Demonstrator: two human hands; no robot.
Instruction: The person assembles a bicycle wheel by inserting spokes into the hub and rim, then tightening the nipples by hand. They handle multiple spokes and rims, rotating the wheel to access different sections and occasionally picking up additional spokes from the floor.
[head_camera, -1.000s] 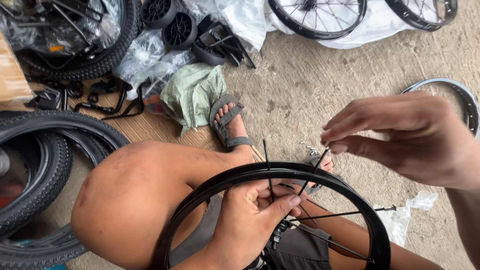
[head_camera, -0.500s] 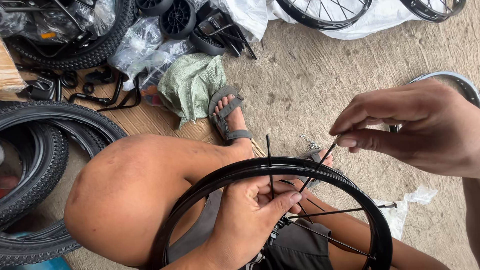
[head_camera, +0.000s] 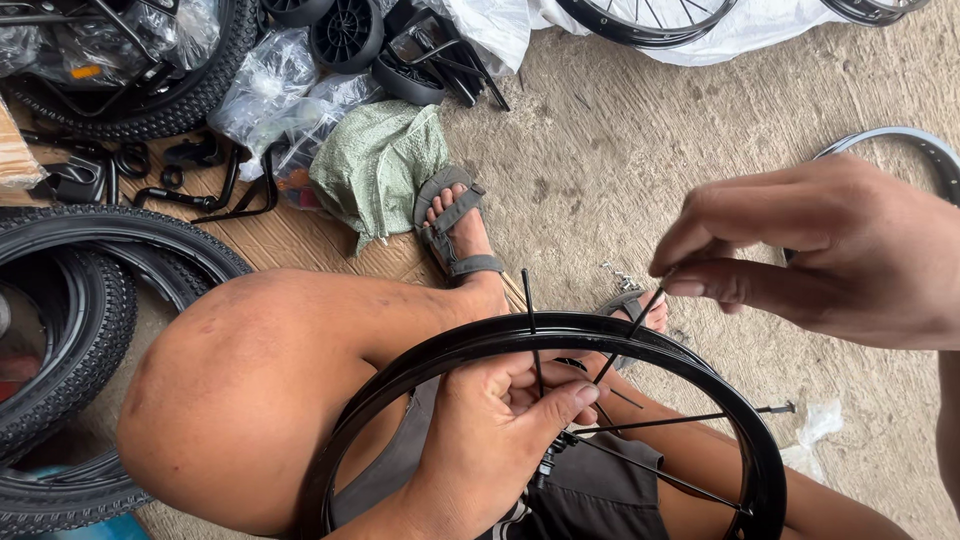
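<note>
A black bicycle rim (head_camera: 420, 372) rests across my lap, over my bent knee. My left hand (head_camera: 490, 450) reaches inside the rim and grips the hub and the inner ends of several thin black spokes. One spoke (head_camera: 530, 310) sticks up past the rim. My right hand (head_camera: 820, 250) hovers above the rim at the right, its thumb and forefinger pinched on the outer end of another black spoke (head_camera: 625, 340) that slants down to the hub.
Black tyres (head_camera: 70, 330) lie at the left. A green sack (head_camera: 375, 165), plastic bags and small black wheels (head_camera: 345, 35) lie at the top. My sandalled foot (head_camera: 455, 225) is on cardboard. Spoked wheels (head_camera: 650, 20) and a silver rim (head_camera: 900, 145) lie on the concrete floor.
My right hand has shifted slightly right with the spoke still pinched. The view has tilted a little; my left hand stays at the hub.
</note>
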